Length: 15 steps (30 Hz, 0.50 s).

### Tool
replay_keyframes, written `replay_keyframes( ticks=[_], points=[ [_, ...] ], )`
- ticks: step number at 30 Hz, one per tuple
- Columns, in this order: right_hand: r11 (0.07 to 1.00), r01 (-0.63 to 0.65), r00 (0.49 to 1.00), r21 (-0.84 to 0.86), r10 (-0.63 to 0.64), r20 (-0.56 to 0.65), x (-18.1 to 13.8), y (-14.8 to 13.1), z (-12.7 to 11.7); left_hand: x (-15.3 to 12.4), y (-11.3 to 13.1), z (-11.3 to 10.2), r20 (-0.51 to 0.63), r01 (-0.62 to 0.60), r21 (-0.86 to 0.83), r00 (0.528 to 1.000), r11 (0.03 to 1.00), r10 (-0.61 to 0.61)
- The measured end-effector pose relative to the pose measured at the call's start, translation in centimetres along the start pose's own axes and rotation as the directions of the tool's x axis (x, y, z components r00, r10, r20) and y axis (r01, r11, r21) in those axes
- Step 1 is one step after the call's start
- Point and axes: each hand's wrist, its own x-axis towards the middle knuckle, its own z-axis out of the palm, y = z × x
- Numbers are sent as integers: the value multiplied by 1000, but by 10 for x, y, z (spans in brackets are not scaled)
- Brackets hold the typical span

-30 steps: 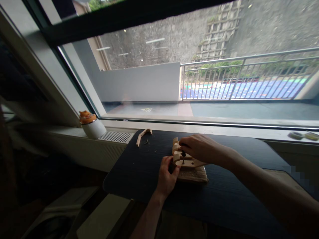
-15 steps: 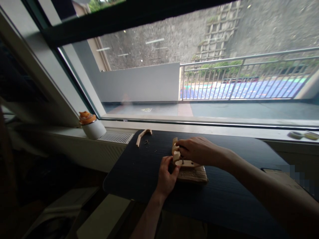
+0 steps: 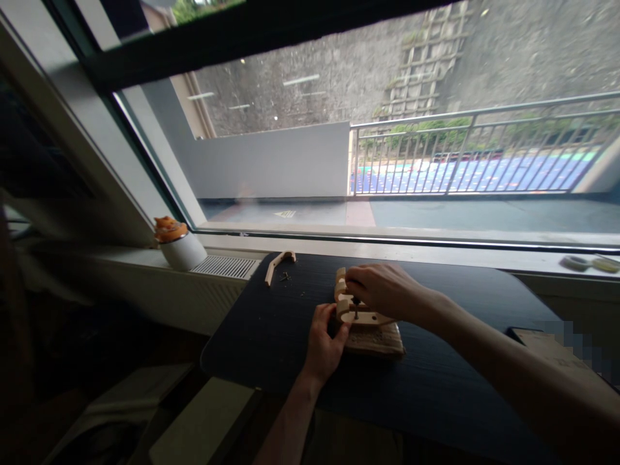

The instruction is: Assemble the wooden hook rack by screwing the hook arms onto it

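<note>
My left hand [image 3: 324, 342] is closed around the near left end of a pale wooden assembly [image 3: 343, 310], thumb and fingers on its curved edge. The assembly has rounded, notched pieces and a flat arm with a hole. It rests on a rough wooden block [image 3: 375, 342] on the dark table [image 3: 256, 329]. From above, my right hand [image 3: 378, 287] reaches over the assembly, its fingers closed around the top of a dark screwdriver-like tool [image 3: 357, 303]. The tool's thin shaft stands upright against the flat arm; the hand hides its upper part.
A curved wooden piece [image 3: 276, 266] lies at the table's far left, beside several small screws [image 3: 285, 276]. On the sill stand a white pot with an orange top [image 3: 181, 248] and rolls of tape [image 3: 576, 263]. A flat dark-edged object [image 3: 537, 342] lies at the right.
My right hand has turned and shifted slightly, so more of the dark tool shows beneath it. My left hand stays in place on the assembly.
</note>
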Motion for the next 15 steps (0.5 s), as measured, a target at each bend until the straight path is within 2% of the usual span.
replay_keyframes(
  ticks=[9,15],
  points=[
    [966,172,984,196,-178,16,-7,1,-5,0,1,-1,10,-5,16,1000,1000,5],
    [989,95,995,113,-97,17,-3,-1,-4,0,1,-1,0,-7,15,1000,1000,7]
  ],
)
